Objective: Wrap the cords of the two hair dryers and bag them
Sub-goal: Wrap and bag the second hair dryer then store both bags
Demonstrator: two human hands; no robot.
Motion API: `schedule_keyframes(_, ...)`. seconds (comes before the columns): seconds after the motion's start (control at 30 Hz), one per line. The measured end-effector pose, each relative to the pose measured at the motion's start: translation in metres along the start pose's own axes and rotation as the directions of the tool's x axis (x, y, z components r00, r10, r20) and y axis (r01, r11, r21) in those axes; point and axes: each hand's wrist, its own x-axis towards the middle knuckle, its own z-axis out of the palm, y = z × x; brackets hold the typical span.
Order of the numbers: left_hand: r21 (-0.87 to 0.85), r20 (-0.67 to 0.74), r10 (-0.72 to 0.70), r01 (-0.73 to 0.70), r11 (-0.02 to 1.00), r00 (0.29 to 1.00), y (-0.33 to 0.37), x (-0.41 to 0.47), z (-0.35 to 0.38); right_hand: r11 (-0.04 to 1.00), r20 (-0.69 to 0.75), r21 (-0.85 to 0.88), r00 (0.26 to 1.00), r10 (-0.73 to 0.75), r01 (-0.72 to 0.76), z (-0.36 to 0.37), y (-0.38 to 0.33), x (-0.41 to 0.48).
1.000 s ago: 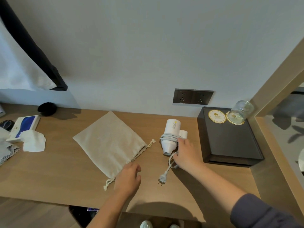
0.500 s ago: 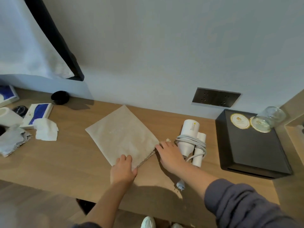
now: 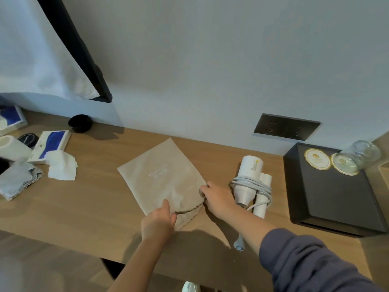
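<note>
A beige cloth drawstring bag (image 3: 162,178) lies flat on the wooden desk (image 3: 88,209). My left hand (image 3: 157,222) pinches the bag's near mouth edge, lifting the top layer so a dark gap shows. My right hand (image 3: 216,197) grips the mouth's right corner. Just right of it lies a white hair dryer (image 3: 249,178), its grey cord (image 3: 252,185) wound around the body and folded handle. The plug (image 3: 239,243) trails toward the desk's front edge, beside my right forearm. Only one dryer is visible.
A black tray (image 3: 336,199) with two round coasters and a tipped glass (image 3: 366,152) stands at the right. A wall socket (image 3: 286,126) is behind the dryer. Tissues, a grey cloth, a blue-white box and a black cup (image 3: 80,123) sit at the left.
My right hand left the dryer and moved to the bag's mouth. My left hand closed on the bag's edge, and the mouth now gapes a little.
</note>
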Motion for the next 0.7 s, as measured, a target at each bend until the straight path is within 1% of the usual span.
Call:
schedule_keyframes(0.07,-0.031,0.002,-0.002,0.002,1.0,1.0,0.008,0.001,-0.009,0.998,-0.062,0.058,0.998,0.022,-0.019,-0.008,0.002,-0.008)
schedule_keyframes(0.13,-0.045,-0.041,0.004,-0.006,0.999,0.999,0.017,-0.003,-0.019,0.989,-0.153,0.14,0.986,0.066,-0.044,-0.018,0.006,-0.019)
schedule_keyframes(0.23,-0.08,-0.082,0.04,-0.047,0.996,0.996,0.032,-0.01,-0.029,0.973,-0.279,0.208,0.946,0.162,-0.105,-0.03,0.013,-0.041)
schedule_keyframes(0.33,-0.105,-0.092,0.038,-0.048,0.993,0.995,0.044,-0.012,-0.034,0.923,-0.333,0.293,0.879,0.341,-0.248,-0.037,0.025,-0.066)
schedule_keyframes(0.4,-0.101,-0.083,0.031,-0.039,0.994,0.996,0.049,-0.013,-0.035,0.858,-0.339,0.377,0.809,0.479,-0.35,-0.036,0.037,-0.083)
schedule_keyframes(0.47,-0.066,-0.077,0.056,-0.061,0.996,0.995,0.053,-0.016,-0.033,0.764,-0.32,0.484,0.727,0.608,-0.426,-0.032,0.05,-0.098)
schedule_keyframes(0.53,-0.041,-0.081,0.077,-0.08,0.996,0.994,0.056,-0.019,-0.031,0.637,-0.235,0.592,0.65,0.723,-0.494,-0.027,0.061,-0.11)
schedule_keyframes(0.57,-0.038,-0.087,0.082,-0.086,0.996,0.993,0.057,-0.019,-0.03,0.564,-0.171,0.643,0.621,0.765,-0.518,-0.025,0.065,-0.114)
schedule_keyframes(0.63,-0.026,-0.098,0.099,-0.102,0.994,0.99,0.057,-0.02,-0.03,0.423,-0.03,0.729,0.592,0.805,-0.538,-0.021,0.071,-0.117)
schedule_keyframes(0.7,0.01,-0.099,0.144,-0.144,0.99,0.985,0.056,-0.021,-0.028,0.28,0.114,0.786,0.574,0.811,-0.551,-0.017,0.075,-0.114)
